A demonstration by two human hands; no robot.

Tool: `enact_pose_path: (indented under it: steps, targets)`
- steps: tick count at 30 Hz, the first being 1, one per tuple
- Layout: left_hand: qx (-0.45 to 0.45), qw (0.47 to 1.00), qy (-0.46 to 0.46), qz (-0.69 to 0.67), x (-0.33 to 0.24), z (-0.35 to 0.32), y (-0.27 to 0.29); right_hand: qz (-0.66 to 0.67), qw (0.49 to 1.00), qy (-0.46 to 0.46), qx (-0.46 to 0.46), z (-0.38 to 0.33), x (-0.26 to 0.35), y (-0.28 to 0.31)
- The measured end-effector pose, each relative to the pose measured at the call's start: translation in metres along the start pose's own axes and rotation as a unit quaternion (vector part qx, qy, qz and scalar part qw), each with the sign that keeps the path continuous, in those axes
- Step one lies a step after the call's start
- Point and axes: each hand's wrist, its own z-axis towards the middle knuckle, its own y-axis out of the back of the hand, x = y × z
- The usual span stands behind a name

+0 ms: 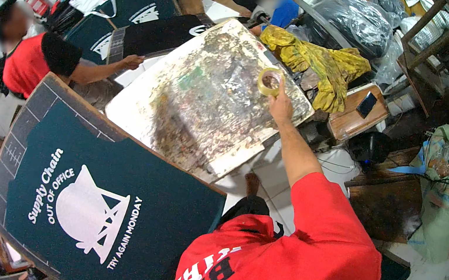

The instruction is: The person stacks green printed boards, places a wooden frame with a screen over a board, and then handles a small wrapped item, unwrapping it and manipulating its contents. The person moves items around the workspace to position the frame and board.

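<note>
- The right hand is stretched out from a red sleeve over the paint-crusted printing board, fingers closed round a roll of yellowish tape, which it holds up by the rim with the hole facing the camera.
- The roll sits above the board's far right edge, close to the corner nearest the heap of yellow cloth. Whether it touches the board or hovers just clear cannot be told from this view.
- The grip looks like a pinch across the ring, thumb on one side and fingers on the other, closed only as far as the roll's thickness demands.
- To handle the roll well here, I judge it best to keep that grip on the outer rim so the loose end stays free, and to hold the wrist steady above the board's edge, since the surface is rough with dried ink and could snag the sticky side.
- The left hand does not show; only the red shirt and shoulder fill the lower right of the view.
- A dark green shirt with a white print lies stretched on the near pallet at the lower left, well apart from the roll.
- Across the board a co-worker's hand rests at its far left edge.
</note>
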Motion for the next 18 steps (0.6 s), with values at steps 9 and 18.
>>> enact_pose_path:
  steps: [9,18]
  targets:
    - [0.086,0.991,-0.041,0.092,-0.04,-0.029,-0.105,0.108,0.955,0.13,-0.246,0.007,-0.07,0.036]
    - [0.111,0.978,-0.067,0.163,-0.092,-0.06,-0.153,0.022,0.906,-0.309,-0.287,0.016,-0.274,0.097]
